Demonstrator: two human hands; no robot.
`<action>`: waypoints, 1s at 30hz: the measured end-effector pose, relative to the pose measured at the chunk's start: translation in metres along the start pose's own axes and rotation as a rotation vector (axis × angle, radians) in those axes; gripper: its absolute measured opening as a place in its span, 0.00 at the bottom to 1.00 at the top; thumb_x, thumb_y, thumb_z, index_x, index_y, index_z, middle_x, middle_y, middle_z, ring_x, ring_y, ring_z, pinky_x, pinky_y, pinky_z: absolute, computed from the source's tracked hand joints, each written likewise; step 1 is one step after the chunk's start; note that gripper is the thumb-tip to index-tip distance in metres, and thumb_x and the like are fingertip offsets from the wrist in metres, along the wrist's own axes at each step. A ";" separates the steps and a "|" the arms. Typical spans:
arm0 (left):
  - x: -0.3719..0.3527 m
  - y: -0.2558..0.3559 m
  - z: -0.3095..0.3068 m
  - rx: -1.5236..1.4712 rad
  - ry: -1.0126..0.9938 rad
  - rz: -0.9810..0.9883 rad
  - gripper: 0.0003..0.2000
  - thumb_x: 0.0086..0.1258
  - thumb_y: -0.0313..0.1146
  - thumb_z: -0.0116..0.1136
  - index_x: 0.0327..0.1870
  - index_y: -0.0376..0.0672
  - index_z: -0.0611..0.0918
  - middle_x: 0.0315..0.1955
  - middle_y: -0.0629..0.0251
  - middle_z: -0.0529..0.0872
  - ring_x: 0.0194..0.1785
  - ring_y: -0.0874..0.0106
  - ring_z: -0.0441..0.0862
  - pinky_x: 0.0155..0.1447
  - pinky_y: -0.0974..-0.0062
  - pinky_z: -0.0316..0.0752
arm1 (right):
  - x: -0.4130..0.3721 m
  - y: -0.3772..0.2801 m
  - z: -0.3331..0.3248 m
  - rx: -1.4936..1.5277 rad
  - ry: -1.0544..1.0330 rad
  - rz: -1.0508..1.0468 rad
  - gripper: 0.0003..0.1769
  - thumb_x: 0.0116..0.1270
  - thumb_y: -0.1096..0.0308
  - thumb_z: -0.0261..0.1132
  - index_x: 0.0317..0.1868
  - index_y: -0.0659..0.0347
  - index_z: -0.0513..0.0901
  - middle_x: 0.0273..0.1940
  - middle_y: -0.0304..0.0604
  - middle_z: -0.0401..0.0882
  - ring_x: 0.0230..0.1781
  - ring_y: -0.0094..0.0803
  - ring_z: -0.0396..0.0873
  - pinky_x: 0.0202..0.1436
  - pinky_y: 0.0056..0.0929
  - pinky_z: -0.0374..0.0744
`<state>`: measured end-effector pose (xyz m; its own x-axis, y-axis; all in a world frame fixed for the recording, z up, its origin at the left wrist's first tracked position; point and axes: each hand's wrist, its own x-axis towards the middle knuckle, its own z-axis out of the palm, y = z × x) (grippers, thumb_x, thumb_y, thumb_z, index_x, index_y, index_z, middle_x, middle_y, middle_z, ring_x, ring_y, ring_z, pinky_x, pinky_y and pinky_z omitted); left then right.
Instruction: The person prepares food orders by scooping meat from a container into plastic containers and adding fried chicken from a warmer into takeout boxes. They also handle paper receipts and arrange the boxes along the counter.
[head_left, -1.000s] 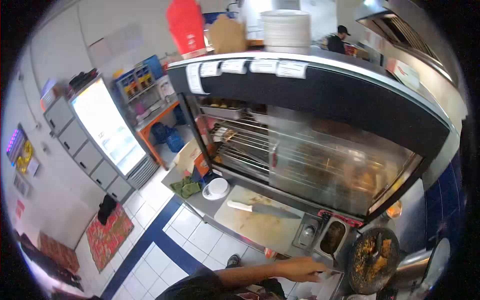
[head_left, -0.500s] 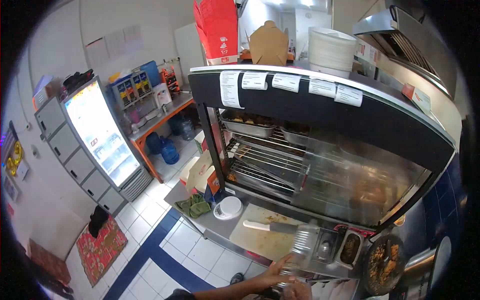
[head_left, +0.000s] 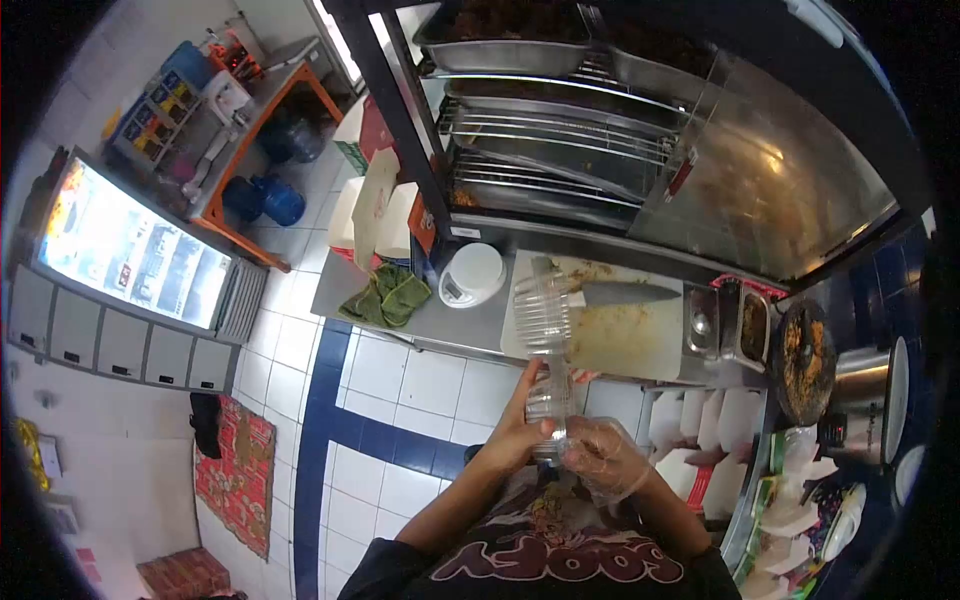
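A long stack of clear, ribbed plastic cups [head_left: 541, 318] stretches away from my body, its far end over the left part of the cutting board [head_left: 625, 340]. My left hand [head_left: 518, 425] is wrapped round the stack's middle. At the near end, my right hand [head_left: 605, 458], in a clear plastic glove, has its fingers closed against the stack. Whether these are cups or tubs is hard to tell through the glare. Beyond them a large knife [head_left: 630, 293] lies on the board, its pale handle partly seen behind the clear plastic.
A white scale [head_left: 474, 272] and green cloth [head_left: 385, 297] lie left of the board. Behind rises a heated display cabinet [head_left: 560, 225] with trays. Rightward are metal containers [head_left: 745, 325], a dark stone mortar [head_left: 803, 360], a pot [head_left: 865, 405] and a drawer of paper boxes [head_left: 705, 425].
My view has tilted down and turned, bringing the shirt, the drawer and both hands fully into sight. Both hands still hold the clear stack, which now appears further left over the board.
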<state>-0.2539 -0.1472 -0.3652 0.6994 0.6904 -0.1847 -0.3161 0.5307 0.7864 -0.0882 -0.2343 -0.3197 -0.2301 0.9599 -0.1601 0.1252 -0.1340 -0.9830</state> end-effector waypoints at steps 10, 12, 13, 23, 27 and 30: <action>0.004 0.012 -0.012 -0.075 -0.128 -0.052 0.62 0.52 0.54 0.76 0.78 0.39 0.43 0.70 0.51 0.60 0.71 0.60 0.61 0.72 0.66 0.59 | 0.003 -0.004 0.022 0.090 0.127 0.014 0.17 0.73 0.57 0.59 0.51 0.63 0.79 0.30 0.44 0.77 0.28 0.35 0.77 0.33 0.32 0.74; 0.008 0.012 -0.012 -0.095 -0.145 -0.066 0.62 0.52 0.53 0.76 0.78 0.39 0.43 0.70 0.51 0.61 0.71 0.60 0.62 0.71 0.66 0.59 | 0.004 -0.008 0.022 0.047 0.146 0.006 0.17 0.72 0.58 0.59 0.51 0.63 0.79 0.30 0.45 0.77 0.28 0.35 0.77 0.33 0.32 0.74; 0.009 0.007 -0.014 -0.087 -0.145 -0.048 0.60 0.53 0.50 0.76 0.78 0.39 0.44 0.70 0.52 0.61 0.71 0.60 0.62 0.71 0.66 0.60 | 0.005 -0.009 0.022 0.008 0.161 -0.005 0.17 0.72 0.59 0.59 0.51 0.64 0.79 0.31 0.45 0.77 0.28 0.35 0.77 0.33 0.32 0.74; 0.007 -0.019 -0.029 -0.016 -0.018 -0.079 0.58 0.51 0.45 0.76 0.78 0.41 0.47 0.68 0.49 0.62 0.69 0.56 0.66 0.69 0.60 0.65 | -0.003 0.023 0.029 -0.716 0.297 -0.339 0.13 0.73 0.61 0.56 0.47 0.61 0.80 0.30 0.49 0.80 0.31 0.46 0.82 0.35 0.40 0.80; 0.029 -0.046 -0.036 -0.100 0.003 -0.181 0.63 0.43 0.51 0.80 0.77 0.42 0.48 0.61 0.51 0.71 0.59 0.58 0.76 0.60 0.59 0.77 | -0.011 -0.011 0.020 -0.532 0.221 0.045 0.11 0.72 0.61 0.59 0.43 0.59 0.81 0.27 0.49 0.80 0.30 0.48 0.82 0.35 0.42 0.81; 0.020 -0.018 0.005 0.069 -0.077 -0.161 0.61 0.43 0.51 0.80 0.76 0.43 0.49 0.59 0.55 0.72 0.61 0.60 0.74 0.63 0.60 0.73 | -0.019 0.004 0.021 -0.488 0.317 0.087 0.13 0.72 0.57 0.59 0.39 0.58 0.81 0.26 0.51 0.80 0.29 0.49 0.82 0.33 0.43 0.81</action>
<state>-0.2315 -0.1452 -0.3802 0.7854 0.5581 -0.2675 -0.1532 0.5941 0.7897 -0.1039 -0.2585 -0.3223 0.0907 0.9874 -0.1297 0.5781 -0.1583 -0.8005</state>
